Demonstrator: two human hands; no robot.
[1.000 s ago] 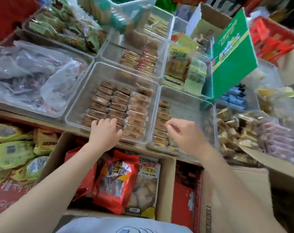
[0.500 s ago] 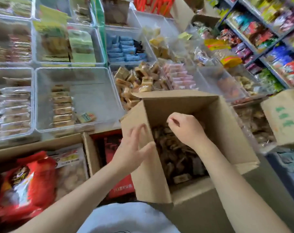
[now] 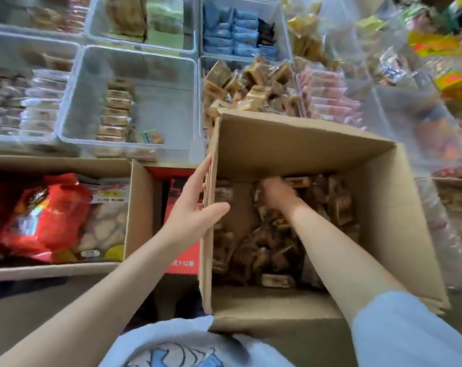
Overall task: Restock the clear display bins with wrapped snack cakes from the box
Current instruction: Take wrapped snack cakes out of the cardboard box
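We noted little legible print: the red carton (image 3: pixel 183 229) wedged between the two cardboard boxes carried white characters ending in "12" near its lower edge; lettering on the red snack bags (image 3: pixel 43 213) at 9 o'clock was too blurred to read. The open cardboard box (image 3: pixel 298 147) sat at centre, its floor covered with loose wrapped snack cakes (image 3: pixel 264 250) in brown film. Our right hand (image 3: pixel 276 193) was plunged deep into the box, knuckles up, fingers bent down among the cakes at its far wall; motion blur kept us from telling whether it had hold of one. Our left hand (image 3: pixel 195 210) lay flat against the box's left wall, fingers straight and pointing toward 12 o'clock on the outside, thumb hooked over the edge to the inside. At 11 o'clock from the box stood the clear display bin (image 3: pixel 73 102), with one short row of wrapped cakes (image 3: pixel 116 112) along its left half. Both forearms were bare.
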